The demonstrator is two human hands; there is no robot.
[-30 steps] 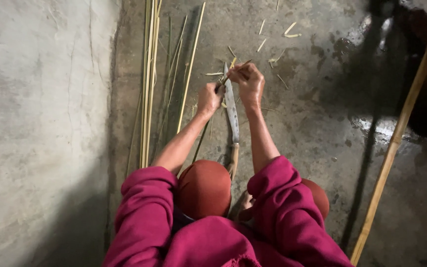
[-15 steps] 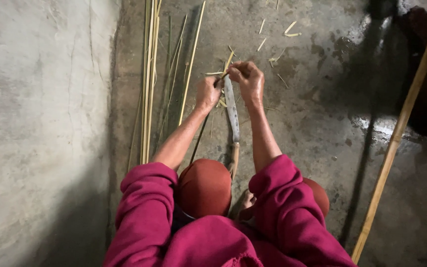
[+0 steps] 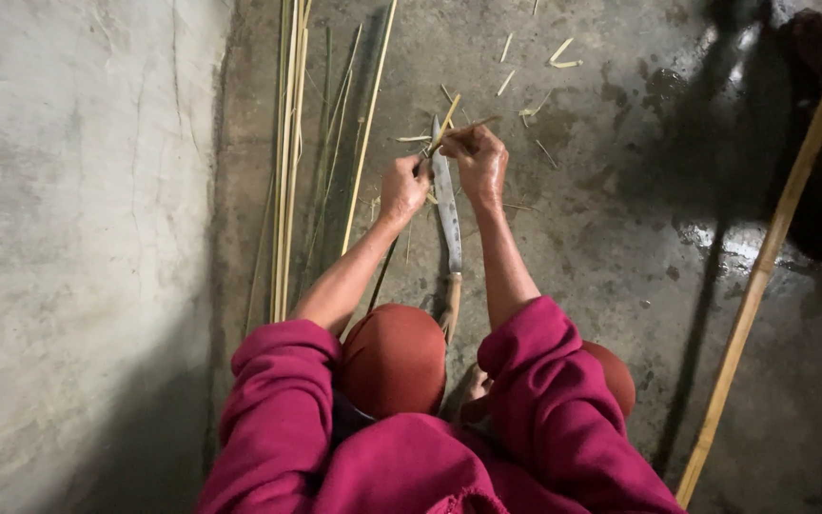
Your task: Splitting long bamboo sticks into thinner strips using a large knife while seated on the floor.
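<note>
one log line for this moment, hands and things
left hand: grips bamboo strip | right hand: pinches strip end | knife: upright between hands | bamboo pole: right, untouched

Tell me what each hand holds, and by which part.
Both the left hand and right hand grip a thin bamboo strip near its split end, astride the knife blade.

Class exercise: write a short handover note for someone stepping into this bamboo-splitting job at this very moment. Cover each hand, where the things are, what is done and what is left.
Left hand: grips a thin strip beside the blade.
Right hand: pinches the strip's split end at the blade's tip.
Knife: blade pointing away, handle between the knees.
Done: a bundle of strips lies by the wall; chips scattered on the floor.
Left: this strip is only partly split; a whole pole lies to the right, untouched.
</note>
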